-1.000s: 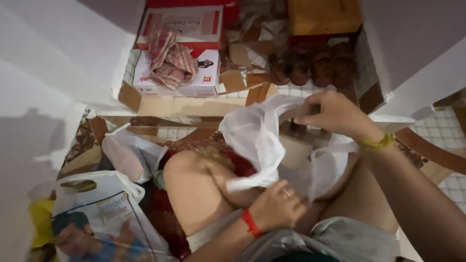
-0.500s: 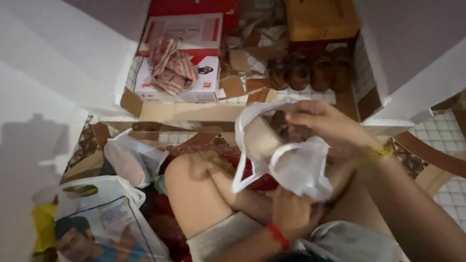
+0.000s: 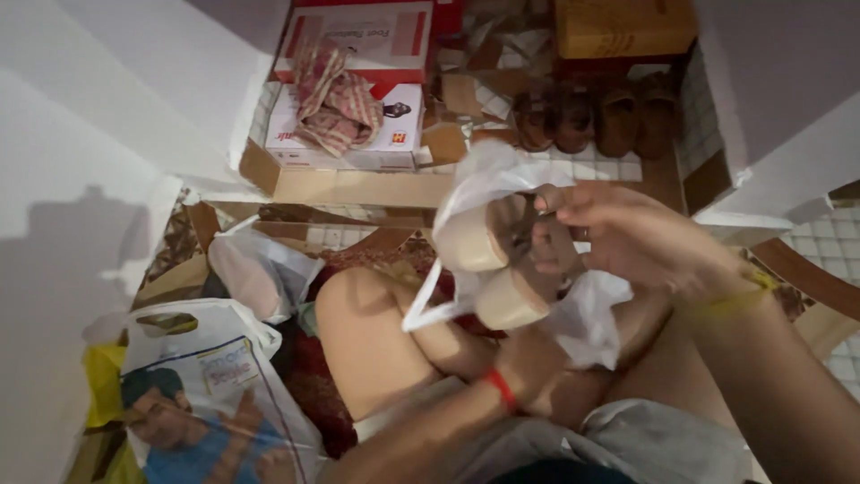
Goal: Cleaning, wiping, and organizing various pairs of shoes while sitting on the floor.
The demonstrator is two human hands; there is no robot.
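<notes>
A: Left side?
B: Printed carrier bag [image 3: 210,403] on the floor; left hand [image 3: 537,367] under a white plastic bag [image 3: 582,314], grip not discernible.
A: Right?
B: Right hand [image 3: 627,237] closed on beige block-heeled shoes [image 3: 488,260] emerging from that bag, above the lap.

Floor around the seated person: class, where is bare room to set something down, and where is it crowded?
Bare: white tiles at far right, beyond the right hand. Crowded: printed bag and white bag at left, shoeboxes and sandals ahead.
</notes>
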